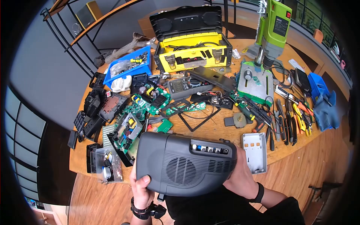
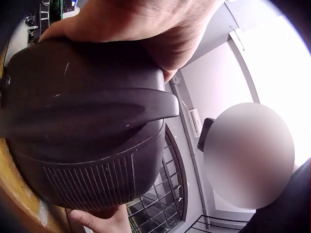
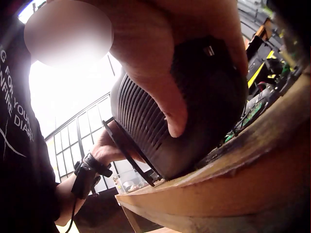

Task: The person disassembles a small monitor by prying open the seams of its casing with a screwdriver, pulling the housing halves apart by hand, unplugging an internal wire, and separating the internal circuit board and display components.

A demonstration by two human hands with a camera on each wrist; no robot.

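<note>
A bulky black plastic device [image 1: 187, 165] with a round slotted grille and a row of sockets and knobs is held over the table's front edge. My left hand [image 1: 141, 191] grips its left end, the thumb lying on the casing. At the other end my right hand [image 1: 240, 178] holds it, fingers partly hidden behind the housing. A raised handle on the black casing [image 2: 87, 116] shows in the left wrist view, below my left hand [image 2: 131, 22]. In the right wrist view, the thumb of my right hand [image 3: 155, 68] presses on the ribbed side.
Circuit boards [image 1: 150, 99], a multimeter [image 1: 189, 87] and black plastic parts crowd the wooden table [image 1: 281, 159]. Behind stand an open yellow toolbox [image 1: 193, 56], a blue bin [image 1: 129, 67] and a green drill press [image 1: 275, 30]. Pliers [image 1: 287, 120] and a grey tray [image 1: 255, 150] lie right.
</note>
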